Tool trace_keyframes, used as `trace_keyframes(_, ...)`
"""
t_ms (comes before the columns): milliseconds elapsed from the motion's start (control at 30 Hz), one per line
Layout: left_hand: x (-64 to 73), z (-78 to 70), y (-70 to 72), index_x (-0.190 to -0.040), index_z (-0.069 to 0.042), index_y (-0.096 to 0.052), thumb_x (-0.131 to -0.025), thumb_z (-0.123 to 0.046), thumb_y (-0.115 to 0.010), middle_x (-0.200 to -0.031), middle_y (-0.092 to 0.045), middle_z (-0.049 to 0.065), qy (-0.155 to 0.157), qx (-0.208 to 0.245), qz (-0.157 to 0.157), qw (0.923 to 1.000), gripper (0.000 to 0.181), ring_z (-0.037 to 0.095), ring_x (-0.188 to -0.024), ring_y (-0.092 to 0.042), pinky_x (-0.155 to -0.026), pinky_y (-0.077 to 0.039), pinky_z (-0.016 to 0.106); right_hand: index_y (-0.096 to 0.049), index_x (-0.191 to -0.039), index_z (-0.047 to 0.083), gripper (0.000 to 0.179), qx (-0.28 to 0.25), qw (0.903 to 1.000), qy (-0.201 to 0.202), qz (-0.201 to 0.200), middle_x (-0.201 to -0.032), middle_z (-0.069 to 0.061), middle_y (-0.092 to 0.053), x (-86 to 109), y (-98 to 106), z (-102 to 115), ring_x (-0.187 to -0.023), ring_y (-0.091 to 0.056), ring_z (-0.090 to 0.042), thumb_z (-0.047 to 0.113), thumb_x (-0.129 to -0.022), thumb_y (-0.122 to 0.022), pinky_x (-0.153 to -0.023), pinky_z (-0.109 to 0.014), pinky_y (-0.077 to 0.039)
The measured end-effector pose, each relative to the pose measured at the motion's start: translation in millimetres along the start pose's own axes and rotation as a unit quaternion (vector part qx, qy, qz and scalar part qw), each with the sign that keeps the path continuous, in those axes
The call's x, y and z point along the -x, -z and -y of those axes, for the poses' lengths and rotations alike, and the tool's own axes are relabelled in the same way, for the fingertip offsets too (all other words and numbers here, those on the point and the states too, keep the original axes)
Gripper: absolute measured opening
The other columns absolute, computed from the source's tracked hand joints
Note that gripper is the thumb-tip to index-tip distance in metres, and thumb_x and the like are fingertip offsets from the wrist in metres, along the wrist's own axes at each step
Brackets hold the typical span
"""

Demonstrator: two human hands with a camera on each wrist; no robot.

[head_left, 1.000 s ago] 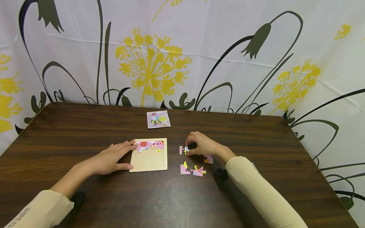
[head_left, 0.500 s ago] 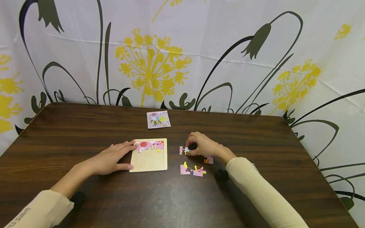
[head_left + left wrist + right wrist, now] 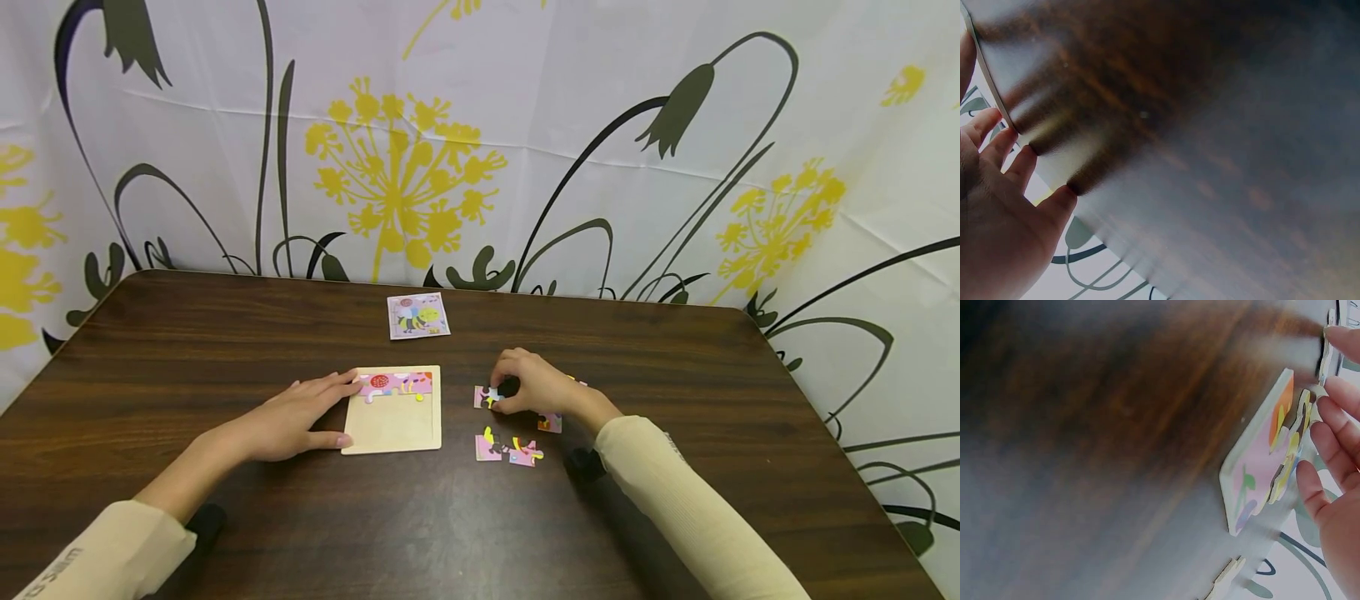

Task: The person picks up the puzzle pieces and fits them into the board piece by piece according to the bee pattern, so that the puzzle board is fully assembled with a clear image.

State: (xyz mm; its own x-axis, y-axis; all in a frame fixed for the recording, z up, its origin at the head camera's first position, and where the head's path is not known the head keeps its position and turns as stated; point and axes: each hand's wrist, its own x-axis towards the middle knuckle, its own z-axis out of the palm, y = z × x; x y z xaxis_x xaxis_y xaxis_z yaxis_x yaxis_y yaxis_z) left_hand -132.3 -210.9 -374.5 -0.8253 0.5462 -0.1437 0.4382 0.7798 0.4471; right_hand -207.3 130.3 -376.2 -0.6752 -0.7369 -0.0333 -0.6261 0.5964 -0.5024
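My left hand (image 3: 288, 421) lies along the left side of a shallow wooden puzzle tray (image 3: 390, 433), fingers stretched and touching its rim. A pink strip of joined puzzle pieces (image 3: 397, 383) fills the top of the tray; bare wood shows below it. To the right of the tray, my right hand (image 3: 536, 383) pinches a pink, black and yellow jigsaw piece (image 3: 482, 397) at the table surface. The right wrist view shows thumb and fingertips (image 3: 1335, 394) at that piece's edge, with a larger pink piece (image 3: 1257, 453) near them.
Two loose pieces, one pink and yellow (image 3: 489, 448) and one pink and red (image 3: 525, 452), lie nearer the person. Another piece (image 3: 550, 422) sits partly under the right wrist. A square bee picture card (image 3: 418, 317) lies behind the tray. A flowered cloth (image 3: 570, 75) hangs behind the table.
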Motion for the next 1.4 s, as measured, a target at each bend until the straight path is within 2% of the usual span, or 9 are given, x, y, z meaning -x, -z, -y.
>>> trace_keyframes(167, 0.1, -0.5, 0.4, -0.138, -0.001, -0.035, -0.081, -0.048, -0.062, -0.144, -0.027, 0.024, -0.001, -0.002, 0.000, 1.0000, 0.079, 0.042, -0.129, -0.025, -0.096, -0.018, 0.067, -0.064, -0.089, 0.008, 0.018, 0.000, 0.9999, 0.009, -0.004, -0.093, 0.000, -0.055, 0.4, 0.2, -0.9, -0.092, -0.048, -0.018, 0.015, -0.075, -0.073, -0.082, -0.031, -0.042)
trace_keyframes(867, 1.2, -0.7, 0.2, -0.138, -0.001, -0.035, -0.081, -0.048, -0.062, -0.144, -0.026, 0.023, -0.003, 0.002, 0.000, 1.0000, 0.078, 0.043, -0.129, -0.025, -0.096, -0.018, 0.067, -0.063, -0.090, 0.005, 0.018, -0.014, 0.9999, 0.003, -0.005, -0.090, -0.001, -0.058, -0.3, 4.3, 3.9, -0.087, -0.053, -0.018, 0.014, -0.076, -0.071, -0.080, -0.031, -0.045)
trace_keyframes(1133, 1.4, -0.9, 0.0, -0.138, -0.002, -0.035, -0.081, -0.048, -0.062, -0.145, -0.026, 0.022, -0.001, 0.001, 0.002, 1.0000, 0.078, 0.043, -0.129, -0.025, -0.096, -0.018, 0.067, -0.063, -0.091, 0.006, 0.018, -0.024, 0.9996, -0.012, -0.003, -0.090, -0.001, -0.059, -6.3, 7.6, 13.3, -0.086, -0.053, -0.016, 0.014, -0.077, -0.071, -0.079, -0.029, -0.046)
trace_keyframes(1400, 2.4, -2.1, 1.0, -0.138, -0.001, -0.035, -0.082, -0.047, -0.062, -0.144, -0.026, 0.022, -0.004, 0.004, -0.001, 1.0000, 0.077, 0.043, -0.129, -0.025, -0.096, -0.018, 0.066, -0.063, -0.091, 0.006, 0.019, -0.024, 0.9997, 0.003, -0.006, -0.090, 0.000, -0.058, -16.7, 6.4, 23.8, -0.086, -0.052, -0.015, 0.015, -0.077, -0.072, -0.079, -0.028, -0.046)
